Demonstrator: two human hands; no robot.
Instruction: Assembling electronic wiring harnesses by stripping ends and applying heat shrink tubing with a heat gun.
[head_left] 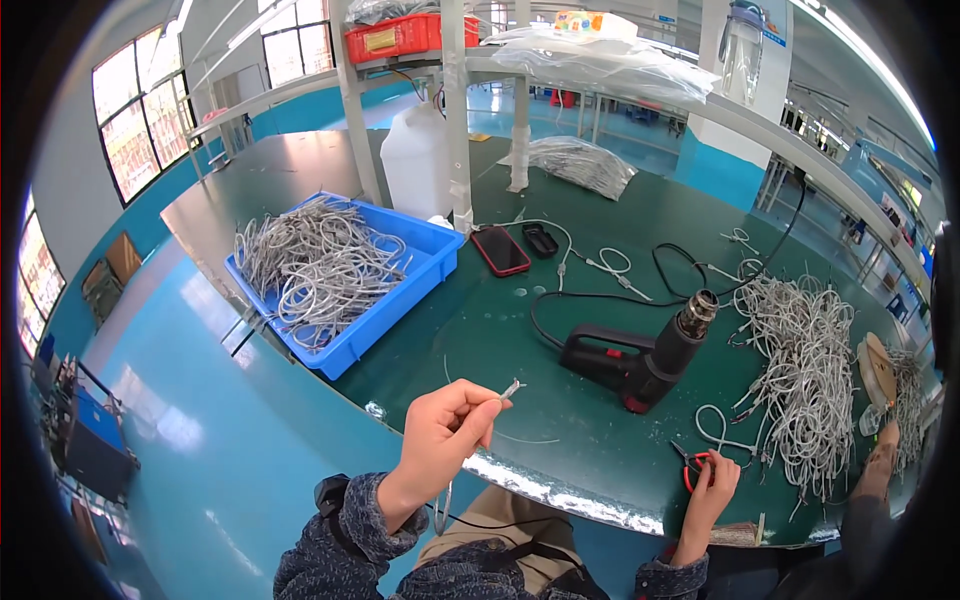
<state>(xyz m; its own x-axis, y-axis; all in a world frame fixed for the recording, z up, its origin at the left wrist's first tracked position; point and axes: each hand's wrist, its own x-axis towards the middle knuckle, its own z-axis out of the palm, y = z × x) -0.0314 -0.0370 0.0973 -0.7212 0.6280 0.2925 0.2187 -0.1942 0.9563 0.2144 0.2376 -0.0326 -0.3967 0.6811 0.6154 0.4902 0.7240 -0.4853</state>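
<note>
My left hand [445, 430] is pinched on a thin grey cable near its stripped end [513, 387], held up over the table's front edge. Part of the cable hangs below the hand. My right hand [710, 495] is on the table to the right, its fingers closed at the red handles of small pliers [690, 466]; their dark jaws point away from me. A loop of grey cable [712, 425] lies just beyond the pliers. Farther in, a black heat gun [650, 365] rests on the green table with its metal nozzle tilted up.
A large heap of grey cables [800, 370] covers the table's right side. Beyond it a co-worker's hand [886, 437] is near a round tan spool [877, 370]. At left a blue tray [430, 247] holds many cables. A phone [500, 250] and white jug [415, 165] stand farther back.
</note>
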